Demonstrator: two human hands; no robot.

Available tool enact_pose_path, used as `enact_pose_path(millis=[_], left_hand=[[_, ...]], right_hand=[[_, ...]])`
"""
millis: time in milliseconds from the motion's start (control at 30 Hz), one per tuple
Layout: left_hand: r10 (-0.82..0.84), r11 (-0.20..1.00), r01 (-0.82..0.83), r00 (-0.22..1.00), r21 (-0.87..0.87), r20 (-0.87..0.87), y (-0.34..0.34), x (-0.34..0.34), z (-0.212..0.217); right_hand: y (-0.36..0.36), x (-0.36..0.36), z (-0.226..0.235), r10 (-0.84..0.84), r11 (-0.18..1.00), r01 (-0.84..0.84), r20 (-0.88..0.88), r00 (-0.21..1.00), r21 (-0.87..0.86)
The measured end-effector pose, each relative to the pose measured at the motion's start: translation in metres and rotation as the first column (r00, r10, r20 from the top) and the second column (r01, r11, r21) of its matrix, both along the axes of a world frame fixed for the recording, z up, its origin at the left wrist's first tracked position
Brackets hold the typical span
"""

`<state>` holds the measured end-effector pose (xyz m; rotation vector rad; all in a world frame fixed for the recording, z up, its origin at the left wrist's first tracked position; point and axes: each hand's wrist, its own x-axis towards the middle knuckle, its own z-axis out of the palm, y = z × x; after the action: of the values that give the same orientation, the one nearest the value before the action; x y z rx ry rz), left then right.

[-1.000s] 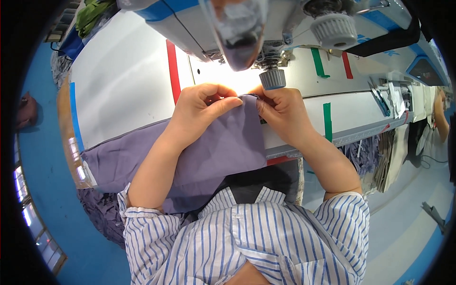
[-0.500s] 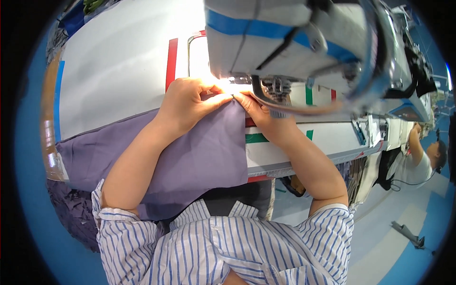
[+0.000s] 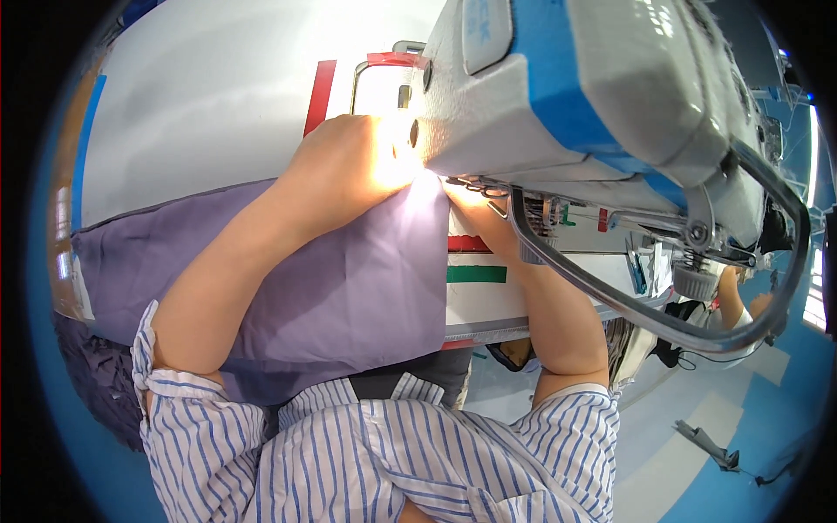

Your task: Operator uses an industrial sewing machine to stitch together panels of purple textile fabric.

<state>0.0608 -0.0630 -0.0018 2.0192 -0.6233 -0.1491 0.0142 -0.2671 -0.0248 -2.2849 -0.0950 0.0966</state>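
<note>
A purple cloth (image 3: 349, 288) lies over the left part of the sewing table, its top corner under the lit needle area of a white and blue sewing machine (image 3: 558, 113). My left hand (image 3: 353, 161) is closed on the cloth's upper edge beside the machine head; glare washes out its fingertips. By the cloth's right edge, my right hand (image 3: 482, 216) reaches in under the machine head. Its fingers are mostly hidden there, so its grip does not show.
A curved metal bar (image 3: 645, 327) juts from the machine over my right forearm. Small blue-handled snips (image 3: 636, 266) lie farther right on the table. Dark crumpled cloth (image 3: 96, 375) hangs at the left end. Another person's arm (image 3: 731, 296) shows at the far right.
My view has shifted, and the machine head looks nearer and larger. Both hands were pinching the cloth's top corner; now the left covers it and the right is more hidden beneath the machine.
</note>
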Motion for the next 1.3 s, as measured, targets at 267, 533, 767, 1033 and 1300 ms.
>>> enact_pose_path(millis=[267,533,767,1033,1300], left_hand=[[-0.039,0.991,0.053,0.992,0.124,-0.119,0.002,0.005,0.007],[-0.079,0.996,0.081,0.996,0.049,-0.041,0.004,0.009,0.002],[-0.023,0.999,0.025,0.999,-0.041,0.046,0.006,0.005,0.002],[-0.034,0.999,0.035,0.997,-0.007,0.067,0.005,0.005,0.002],[-0.046,0.998,0.044,0.998,0.042,0.041,0.01,0.001,0.003]], right_hand=[[-0.007,0.001,0.0,-0.004,1.0,0.004,0.007,1.0,-0.001],[-0.013,0.002,-0.002,0.022,1.0,-0.022,0.007,1.0,0.011],[-0.03,0.011,0.002,-0.129,0.986,0.118,0.083,0.988,0.122],[-0.05,0.012,-0.004,-0.216,0.963,0.194,0.105,0.971,0.187],[-0.05,0.003,-0.006,-0.236,0.957,0.21,0.114,0.965,0.202]])
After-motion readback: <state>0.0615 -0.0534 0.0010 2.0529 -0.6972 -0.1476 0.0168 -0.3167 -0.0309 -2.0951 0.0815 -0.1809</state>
